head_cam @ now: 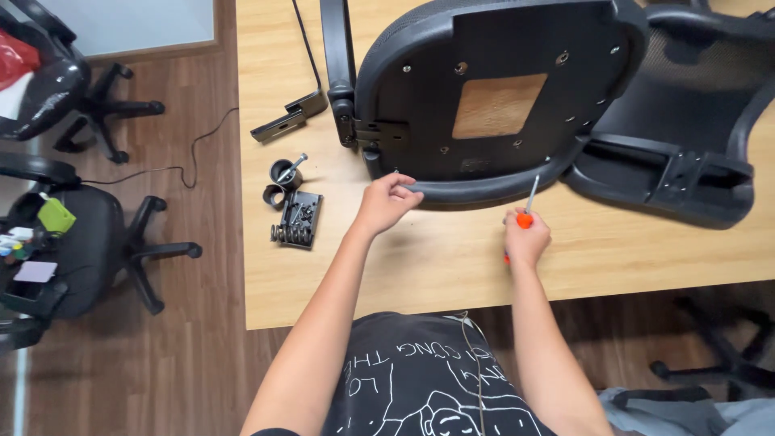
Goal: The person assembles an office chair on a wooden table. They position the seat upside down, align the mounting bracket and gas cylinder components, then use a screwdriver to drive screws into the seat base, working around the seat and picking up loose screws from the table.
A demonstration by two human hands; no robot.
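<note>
A black office chair seat (484, 89) lies upside down on the wooden table (420, 266), with a bare wooden patch in the middle of its underside. My left hand (386, 202) grips the seat's near rim with its fingertips. My right hand (526, 238) is closed around an orange-handled screwdriver (529, 206), whose metal shaft points up toward the seat's rim. A black mesh chair back (686, 137) lies to the right of the seat, touching it.
A black tray of small hardware (299, 218) and a black ring with a bolt (282, 171) sit left of my hands. A black armrest bar (337, 48) and a bracket (286, 121) lie further back. Office chairs (73, 234) stand on the wooden floor at left.
</note>
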